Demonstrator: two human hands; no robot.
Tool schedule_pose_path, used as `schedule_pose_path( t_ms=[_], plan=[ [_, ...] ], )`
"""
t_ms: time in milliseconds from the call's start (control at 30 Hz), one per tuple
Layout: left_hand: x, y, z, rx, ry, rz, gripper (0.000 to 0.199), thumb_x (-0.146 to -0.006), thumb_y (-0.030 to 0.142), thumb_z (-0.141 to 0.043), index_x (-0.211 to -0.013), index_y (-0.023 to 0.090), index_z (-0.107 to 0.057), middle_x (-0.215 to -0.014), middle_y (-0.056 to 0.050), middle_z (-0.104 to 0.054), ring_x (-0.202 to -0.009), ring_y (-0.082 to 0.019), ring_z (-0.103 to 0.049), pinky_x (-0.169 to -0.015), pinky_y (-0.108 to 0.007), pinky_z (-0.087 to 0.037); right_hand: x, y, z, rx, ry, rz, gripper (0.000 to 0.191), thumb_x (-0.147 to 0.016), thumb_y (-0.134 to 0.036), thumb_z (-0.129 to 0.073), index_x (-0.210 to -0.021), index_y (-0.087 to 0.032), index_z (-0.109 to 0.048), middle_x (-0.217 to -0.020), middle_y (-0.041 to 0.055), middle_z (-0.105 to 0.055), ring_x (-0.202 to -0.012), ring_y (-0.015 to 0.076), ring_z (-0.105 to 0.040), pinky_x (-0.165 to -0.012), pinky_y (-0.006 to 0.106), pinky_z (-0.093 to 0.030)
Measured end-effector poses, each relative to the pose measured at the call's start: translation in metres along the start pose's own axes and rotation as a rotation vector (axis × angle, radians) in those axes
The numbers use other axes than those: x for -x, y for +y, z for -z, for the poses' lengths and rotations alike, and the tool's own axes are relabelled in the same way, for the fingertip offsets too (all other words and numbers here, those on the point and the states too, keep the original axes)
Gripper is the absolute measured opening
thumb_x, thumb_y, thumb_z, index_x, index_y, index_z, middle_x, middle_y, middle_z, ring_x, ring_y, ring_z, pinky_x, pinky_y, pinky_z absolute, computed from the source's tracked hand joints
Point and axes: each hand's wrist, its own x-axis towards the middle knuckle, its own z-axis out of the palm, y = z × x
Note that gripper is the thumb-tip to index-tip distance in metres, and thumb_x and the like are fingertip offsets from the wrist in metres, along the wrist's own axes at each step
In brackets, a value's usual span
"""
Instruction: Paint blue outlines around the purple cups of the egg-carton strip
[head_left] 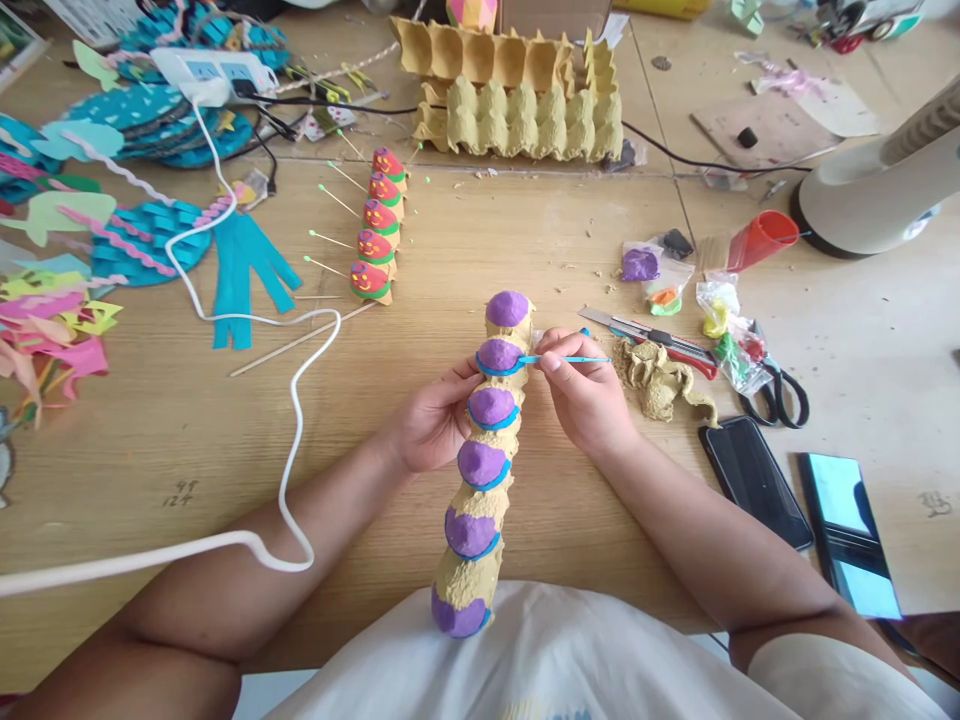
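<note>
My left hand (439, 418) grips a long egg-carton strip (459, 582) by its left side, near the far end. The strip's row of bumps is capped with purple clay, and blue clay edging runs along the lower rims of several caps. At the second bump from the far end, my right hand (589, 395) pinches a thin blue stick, like a clay modelling tool (574, 359), its tip against the blue edging. The near end of the strip lies over my white shirt. My left fingertips are partly hidden behind the carton.
A finished red-and-green caterpillar (377, 228) stands at far left. Near my right hand lie torn carton scraps (660, 385), a utility knife (675, 345), scissors (784, 400) and phones (754, 480). A white cable (292, 420) loops at left; egg cartons (525, 115) sit behind.
</note>
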Motion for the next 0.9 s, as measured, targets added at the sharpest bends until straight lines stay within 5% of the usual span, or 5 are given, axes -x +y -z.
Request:
schedule_pose_path(
  t_ms=[900],
  plan=[
    [0.0010, 0.0006, -0.0034, 0.030, 0.000, 0.030, 0.012, -0.090, 0.016, -0.071, -0.099, 0.022, -0.075, -0.079, -0.002, -0.073, -0.057, -0.014, -0.066, -0.057, -0.027, -0.056, -0.0003, -0.0010, -0.0016, 0.004, -0.014, -0.009, 0.032, -0.077, -0.044, -0.092, -0.072, -0.025, -0.068, -0.085, -0.0013, -0.058, -0.084, 0.0165, -0.052, -0.082, 0.034, -0.043]
  ],
)
